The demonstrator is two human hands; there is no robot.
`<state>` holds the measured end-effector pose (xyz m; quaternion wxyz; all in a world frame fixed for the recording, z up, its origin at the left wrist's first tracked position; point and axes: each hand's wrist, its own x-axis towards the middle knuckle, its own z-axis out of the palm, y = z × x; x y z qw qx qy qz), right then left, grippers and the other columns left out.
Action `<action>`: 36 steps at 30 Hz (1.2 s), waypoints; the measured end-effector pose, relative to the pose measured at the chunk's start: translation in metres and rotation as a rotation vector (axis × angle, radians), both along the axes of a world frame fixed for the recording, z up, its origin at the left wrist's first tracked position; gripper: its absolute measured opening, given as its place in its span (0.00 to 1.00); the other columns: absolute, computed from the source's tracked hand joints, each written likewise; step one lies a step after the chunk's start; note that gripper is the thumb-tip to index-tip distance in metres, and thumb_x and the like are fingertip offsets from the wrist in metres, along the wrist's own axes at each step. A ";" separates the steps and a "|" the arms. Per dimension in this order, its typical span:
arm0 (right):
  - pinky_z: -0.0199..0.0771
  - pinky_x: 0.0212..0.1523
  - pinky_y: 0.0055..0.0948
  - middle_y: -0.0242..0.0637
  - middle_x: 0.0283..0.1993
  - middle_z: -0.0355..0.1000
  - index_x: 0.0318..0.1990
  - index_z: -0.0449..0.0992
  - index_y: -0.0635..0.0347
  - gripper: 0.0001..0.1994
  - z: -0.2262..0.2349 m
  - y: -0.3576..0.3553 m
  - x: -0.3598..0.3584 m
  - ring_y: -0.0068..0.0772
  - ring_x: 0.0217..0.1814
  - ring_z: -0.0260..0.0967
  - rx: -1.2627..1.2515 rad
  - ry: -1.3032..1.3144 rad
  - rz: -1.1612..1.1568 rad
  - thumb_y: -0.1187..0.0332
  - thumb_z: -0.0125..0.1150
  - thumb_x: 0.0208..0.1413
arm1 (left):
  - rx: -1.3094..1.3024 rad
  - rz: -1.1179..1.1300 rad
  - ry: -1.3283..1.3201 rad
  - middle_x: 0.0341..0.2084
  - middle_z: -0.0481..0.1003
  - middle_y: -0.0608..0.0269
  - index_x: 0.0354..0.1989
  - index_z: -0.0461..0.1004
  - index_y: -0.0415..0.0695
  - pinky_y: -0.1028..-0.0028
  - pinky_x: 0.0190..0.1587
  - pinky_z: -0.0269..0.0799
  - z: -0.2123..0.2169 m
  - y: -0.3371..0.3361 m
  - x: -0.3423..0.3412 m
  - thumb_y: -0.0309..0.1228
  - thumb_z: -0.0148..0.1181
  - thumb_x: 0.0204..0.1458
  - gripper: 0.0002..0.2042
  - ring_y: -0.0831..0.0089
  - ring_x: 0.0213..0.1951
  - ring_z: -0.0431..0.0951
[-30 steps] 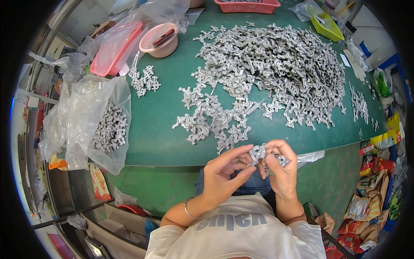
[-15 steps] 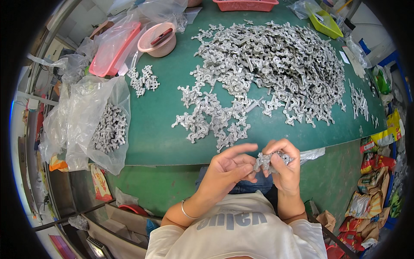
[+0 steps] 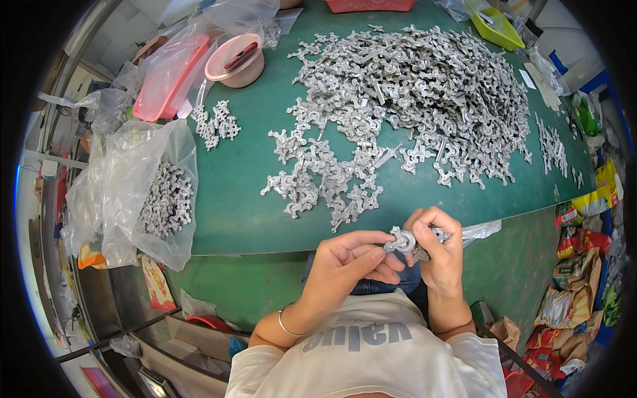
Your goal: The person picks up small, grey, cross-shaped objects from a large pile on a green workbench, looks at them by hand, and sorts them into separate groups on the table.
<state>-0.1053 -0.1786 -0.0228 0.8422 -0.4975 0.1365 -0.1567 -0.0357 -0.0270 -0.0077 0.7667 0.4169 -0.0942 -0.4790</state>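
Note:
Just off the near edge of the table, my right hand (image 3: 439,255) is closed around grey cast-metal pieces, thumb pressed on top. One metal casting (image 3: 401,241) with a round, ring-like middle sticks out of it to the left. My left hand (image 3: 348,264) has its fingers curled, the index fingertip and thumb at that casting's left end. How many pieces the right hand holds is hidden by its fingers. Ahead lies a loose spread of the same castings (image 3: 325,174), joining a large heap (image 3: 424,86) farther back.
A small casting cluster (image 3: 215,124) lies left. Beyond it are a pink bowl (image 3: 235,74) holding a red-handled tool and a pink tray (image 3: 171,79). A clear plastic bag (image 3: 119,192) of castings sits at the left edge. Thin metal strips (image 3: 551,147) lie right, a yellow-green basket (image 3: 497,30) far right.
My left index finger has come down from a raised position onto the casting's end. The casting in my right hand now shows its round middle more fully.

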 end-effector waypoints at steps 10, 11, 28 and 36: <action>0.59 0.14 0.16 0.35 0.24 0.65 0.23 0.66 0.64 0.07 0.002 0.001 0.002 0.18 0.19 0.60 0.074 -0.030 0.021 0.75 0.50 0.52 | -0.018 0.022 0.155 0.29 0.73 0.47 0.45 0.65 0.33 0.73 0.34 0.75 0.007 -0.001 -0.003 0.28 0.48 0.54 0.13 0.67 0.30 0.77; 0.59 0.14 0.16 0.35 0.24 0.65 0.23 0.66 0.64 0.07 0.002 0.001 0.002 0.18 0.19 0.60 0.074 -0.029 0.022 0.75 0.50 0.52 | -0.025 0.015 0.160 0.29 0.73 0.47 0.45 0.64 0.33 0.73 0.35 0.75 0.007 -0.001 -0.003 0.28 0.47 0.54 0.13 0.67 0.30 0.77; 0.58 0.16 0.17 0.38 0.26 0.64 0.24 0.64 0.63 0.08 0.002 0.004 0.001 0.21 0.19 0.58 0.157 -0.104 0.009 0.72 0.49 0.54 | -0.155 -0.099 0.188 0.36 0.71 0.48 0.46 0.61 0.32 0.69 0.42 0.72 -0.002 0.002 -0.003 0.29 0.47 0.55 0.14 0.62 0.37 0.76; 0.59 0.16 0.18 0.38 0.25 0.63 0.23 0.63 0.63 0.08 0.005 0.004 -0.001 0.20 0.19 0.57 0.111 -0.114 -0.015 0.73 0.49 0.54 | -0.165 -0.124 0.222 0.37 0.71 0.48 0.48 0.61 0.33 0.69 0.43 0.71 0.001 0.001 -0.002 0.31 0.45 0.56 0.15 0.63 0.38 0.76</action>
